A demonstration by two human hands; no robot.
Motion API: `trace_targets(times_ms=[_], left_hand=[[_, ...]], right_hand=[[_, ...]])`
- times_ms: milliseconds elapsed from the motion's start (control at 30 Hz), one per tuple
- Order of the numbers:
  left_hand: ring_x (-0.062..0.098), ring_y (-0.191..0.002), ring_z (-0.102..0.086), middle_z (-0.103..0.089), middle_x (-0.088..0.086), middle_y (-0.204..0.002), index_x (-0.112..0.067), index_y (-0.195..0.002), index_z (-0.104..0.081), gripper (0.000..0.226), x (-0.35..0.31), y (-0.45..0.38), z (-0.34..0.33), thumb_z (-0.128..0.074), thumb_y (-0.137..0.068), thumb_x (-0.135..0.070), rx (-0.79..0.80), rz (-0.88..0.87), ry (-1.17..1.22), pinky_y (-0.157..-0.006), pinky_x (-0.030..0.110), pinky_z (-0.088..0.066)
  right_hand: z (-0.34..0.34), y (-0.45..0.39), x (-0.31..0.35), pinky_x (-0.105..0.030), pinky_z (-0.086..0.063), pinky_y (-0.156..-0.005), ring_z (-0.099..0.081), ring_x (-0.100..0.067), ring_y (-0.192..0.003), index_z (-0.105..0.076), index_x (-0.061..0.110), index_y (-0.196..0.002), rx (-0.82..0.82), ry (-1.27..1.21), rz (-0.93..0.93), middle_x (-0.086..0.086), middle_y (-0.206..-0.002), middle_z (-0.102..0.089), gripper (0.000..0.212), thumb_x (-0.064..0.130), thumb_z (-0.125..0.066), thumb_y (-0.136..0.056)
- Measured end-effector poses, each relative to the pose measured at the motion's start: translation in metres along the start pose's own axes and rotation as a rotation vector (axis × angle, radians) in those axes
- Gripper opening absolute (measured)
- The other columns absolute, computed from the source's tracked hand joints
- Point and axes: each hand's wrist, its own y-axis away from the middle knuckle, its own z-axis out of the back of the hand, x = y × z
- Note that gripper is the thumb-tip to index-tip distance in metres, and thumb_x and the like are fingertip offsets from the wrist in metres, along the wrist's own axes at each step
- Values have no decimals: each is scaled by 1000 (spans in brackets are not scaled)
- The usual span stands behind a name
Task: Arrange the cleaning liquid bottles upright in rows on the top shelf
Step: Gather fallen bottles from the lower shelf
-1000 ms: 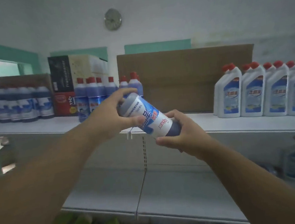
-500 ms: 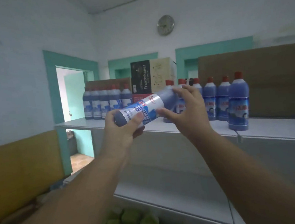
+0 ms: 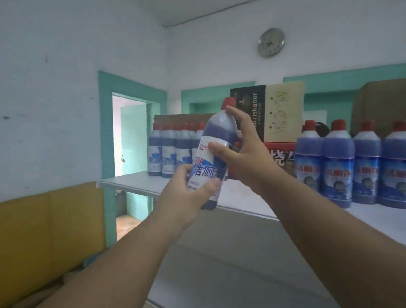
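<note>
We are holding the red-capped plastic bottle of blue cleaning liquid (image 3: 212, 164) nearly upright above the white top shelf (image 3: 135, 183), left grip (image 3: 188, 192) clenching its base, right grip (image 3: 242, 155) clasping its shoulder, lowering it squarely beside the far row of matching bottles (image 3: 172, 151)

Both forearms run bare from the frame edge to left hand (image 3: 190, 189) and right hand (image 3: 243, 155) — sleeveless

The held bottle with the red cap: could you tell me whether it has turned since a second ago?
Yes. The held bottle has swung from lying sideways to nearly upright, cap up, matching the shelved bottles.
</note>
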Motion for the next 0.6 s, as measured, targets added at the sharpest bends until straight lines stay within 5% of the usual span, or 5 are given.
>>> trace_targets(times_ms=[300, 500, 600], left_hand=[[-1, -89, -64, -63, -20, -103, -34, -122, -43, 44, 46, -104, 28, -66, -89, -50, -9, -69, -177, -85, 31, -56], [-16, -77, -60, -60, -21, -99, -30, -121, -43, 43, 76, -160, 33, -68, -89, -44, 132, -130, -150, -64, 10, -48], [-11, -86, -57, -60, -21, -103, -33, -122, -42, 48, 87, -190, 32, -68, -86, -50, 284, -158, -188, -69, 15, -44]], right_hand=[[-37, -107, -62, -40, -63, -75, -70, -18, -97, -37, 31, -140, -75, 180, -42, 1, -124, -60, 69, 34, -77, -84], [-42, -151, -83, -39, -63, -76, -71, -18, -93, -42, 28, -128, -84, 303, -131, -1, -113, -63, 61, 40, -79, -81], [-38, -157, -92, -37, -63, -75, -69, -16, -93, -41, 31, -126, -138, 365, -143, 3, -112, -62, 59, 34, -80, -82]])
